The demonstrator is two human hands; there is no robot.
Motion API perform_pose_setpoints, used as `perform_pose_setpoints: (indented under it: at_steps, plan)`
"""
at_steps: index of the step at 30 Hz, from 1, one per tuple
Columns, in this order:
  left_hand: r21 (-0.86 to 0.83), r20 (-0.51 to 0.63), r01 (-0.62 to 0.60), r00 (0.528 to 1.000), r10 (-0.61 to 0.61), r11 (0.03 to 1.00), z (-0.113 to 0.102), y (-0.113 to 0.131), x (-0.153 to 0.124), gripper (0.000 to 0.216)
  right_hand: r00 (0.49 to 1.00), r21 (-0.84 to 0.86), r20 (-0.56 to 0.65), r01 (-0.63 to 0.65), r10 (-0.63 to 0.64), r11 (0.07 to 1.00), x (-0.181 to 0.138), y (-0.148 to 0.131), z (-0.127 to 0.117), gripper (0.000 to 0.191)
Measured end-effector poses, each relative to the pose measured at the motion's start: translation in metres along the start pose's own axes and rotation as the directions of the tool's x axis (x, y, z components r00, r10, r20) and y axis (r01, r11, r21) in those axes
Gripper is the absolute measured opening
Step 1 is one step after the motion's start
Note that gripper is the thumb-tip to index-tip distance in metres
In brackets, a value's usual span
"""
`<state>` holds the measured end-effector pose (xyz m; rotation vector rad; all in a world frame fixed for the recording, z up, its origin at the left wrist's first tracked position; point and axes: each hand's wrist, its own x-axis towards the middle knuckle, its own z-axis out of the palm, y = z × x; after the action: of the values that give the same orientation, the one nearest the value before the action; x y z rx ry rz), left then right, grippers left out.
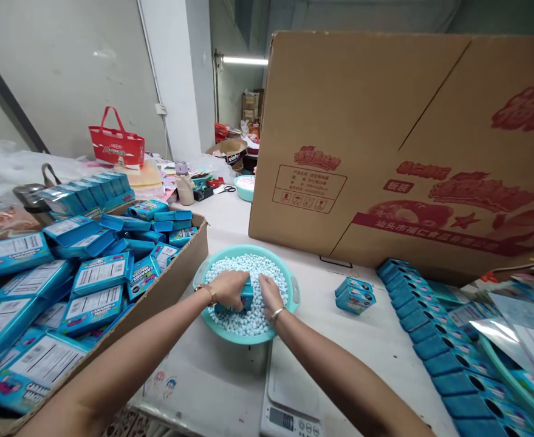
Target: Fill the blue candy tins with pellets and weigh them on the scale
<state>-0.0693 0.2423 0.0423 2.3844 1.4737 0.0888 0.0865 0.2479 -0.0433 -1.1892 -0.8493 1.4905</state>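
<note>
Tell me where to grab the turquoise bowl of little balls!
Probably by the two handles of the bowl, coming from left and right at once. They stick out on opposite sides, and the loose balls inside could spill, so keep it level.

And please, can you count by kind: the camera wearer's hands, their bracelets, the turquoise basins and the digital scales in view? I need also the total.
Hands: 2 (left hand, right hand)
Bracelets: 2 (left bracelet, right bracelet)
Turquoise basins: 3 (central basin, far basin, partly visible right-edge basin)
Digital scales: 1 (front scale)
Total: 8
</note>
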Motion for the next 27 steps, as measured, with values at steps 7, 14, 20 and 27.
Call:
perform_pose_setpoints:
  at_steps: [7, 14, 20, 27]
  plan:
    - [-0.210, -0.394, 0.069, 0.907, -0.149, 0.975, 0.019, -0.004, -0.030, 0.077, 0.993, 0.118, -0.070, 0.099, -0.091, 0.988, 0.023, -0.043, 0.038, 0.028]
    - [-0.417, -0.566, 0.030, 0.773, -0.285, 0.908, 0.028, -0.001, -0.012, 0.073, 0.989, 0.039, -0.003, 0.148, -0.148, 0.988, 0.043, -0.081, 0.058, 0.025]
    - [-0.474, -0.569, -0.007, 0.766, -0.300, 0.881, 0.026, -0.003, -0.009, 0.072, 0.988, -0.004, 0.059, 0.143, -0.142, 0.990, 0.042, -0.087, 0.059, 0.023]
    - [-0.487, -0.570, -0.043, 0.772, -0.281, 0.872, 0.023, 0.000, -0.006, 0.071, 0.993, -0.011, 0.076, 0.092, -0.091, 0.996, 0.040, -0.092, 0.055, 0.017]
